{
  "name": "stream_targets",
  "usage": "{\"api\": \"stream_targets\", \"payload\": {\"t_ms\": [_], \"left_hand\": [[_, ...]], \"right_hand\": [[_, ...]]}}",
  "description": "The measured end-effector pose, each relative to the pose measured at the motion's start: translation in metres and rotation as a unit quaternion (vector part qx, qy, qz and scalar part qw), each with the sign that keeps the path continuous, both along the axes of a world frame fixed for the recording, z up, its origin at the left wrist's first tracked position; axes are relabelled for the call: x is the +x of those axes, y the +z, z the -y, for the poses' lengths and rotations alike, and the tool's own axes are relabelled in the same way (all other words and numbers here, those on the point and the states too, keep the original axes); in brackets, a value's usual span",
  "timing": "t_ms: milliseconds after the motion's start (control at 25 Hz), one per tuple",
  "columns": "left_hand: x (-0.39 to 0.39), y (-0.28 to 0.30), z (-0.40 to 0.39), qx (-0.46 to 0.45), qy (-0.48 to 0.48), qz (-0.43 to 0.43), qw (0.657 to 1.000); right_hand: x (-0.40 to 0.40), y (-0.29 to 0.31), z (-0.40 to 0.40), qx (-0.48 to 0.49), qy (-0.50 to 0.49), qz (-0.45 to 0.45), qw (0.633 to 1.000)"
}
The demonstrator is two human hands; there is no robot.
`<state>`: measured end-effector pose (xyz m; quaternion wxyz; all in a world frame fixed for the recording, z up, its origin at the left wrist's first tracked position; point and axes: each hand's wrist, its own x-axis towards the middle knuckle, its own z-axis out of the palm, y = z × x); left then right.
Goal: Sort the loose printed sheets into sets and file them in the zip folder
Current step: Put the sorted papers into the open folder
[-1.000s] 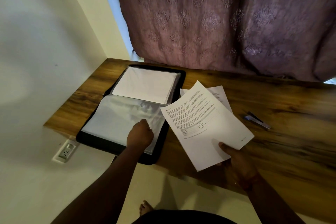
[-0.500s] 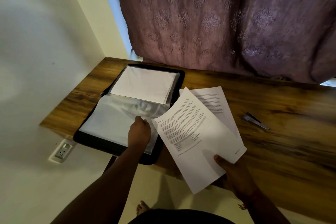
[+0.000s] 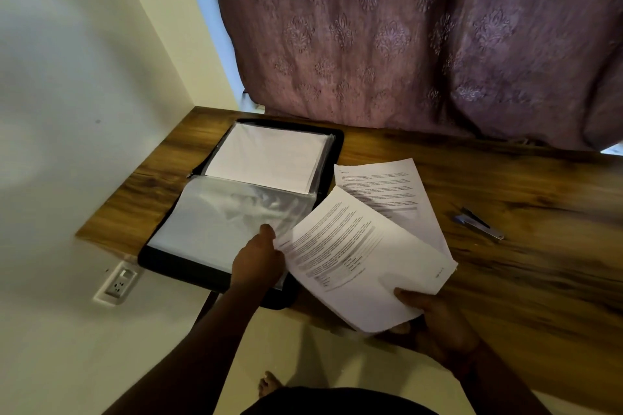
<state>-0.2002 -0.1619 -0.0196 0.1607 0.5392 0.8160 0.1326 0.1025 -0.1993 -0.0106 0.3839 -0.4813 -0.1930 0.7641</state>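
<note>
A black zip folder point(image 3: 175, 268) lies open on the wooden desk, at its left end. White paper fills its far half, and clear plastic sleeves point(image 3: 219, 216) cover the near half. My left hand point(image 3: 258, 263) grips the right edge of a clear sleeve near the folder's front right corner. My right hand point(image 3: 435, 313) pinches a set of printed sheets point(image 3: 360, 263) at its near corner, with the far edge of the set close to my left hand. Another printed sheet point(image 3: 381, 182) lies flat on the desk just right of the folder, partly under the held set.
A dark stapler point(image 3: 478, 222) lies on the desk point(image 3: 522, 263) to the right of the sheets. A purple patterned curtain point(image 3: 404, 37) hangs behind the desk. A cream wall with a socket point(image 3: 118, 285) stands at the left. My bare foot point(image 3: 269, 384) shows below the desk edge.
My right hand has brought the held sheets left and lower, toward the folder's open sleeve, uncovering more of the sheet on the desk. My left hand stays on the sleeve's edge.
</note>
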Motion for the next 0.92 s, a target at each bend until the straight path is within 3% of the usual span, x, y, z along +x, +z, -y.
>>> {"api": "stream_targets", "payload": {"t_ms": [360,680,800,920], "left_hand": [[0.0,-0.004,0.02,0.017,-0.017,-0.054,0.998],[-0.002,0.002,-0.044,-0.099,-0.09,-0.146,0.98],[0.005,-0.002,-0.067,-0.108,-0.128,-0.175,0.97],[0.007,-0.003,-0.087,-0.087,-0.11,-0.146,0.979]], "right_hand": [[0.002,-0.009,-0.013,-0.068,0.014,0.012,0.998],[0.004,0.002,-0.02,-0.102,0.079,0.017,0.991],[0.005,0.002,-0.026,-0.12,0.096,0.03,0.988],[0.001,0.0,-0.028,-0.094,0.098,0.024,0.99]]}}
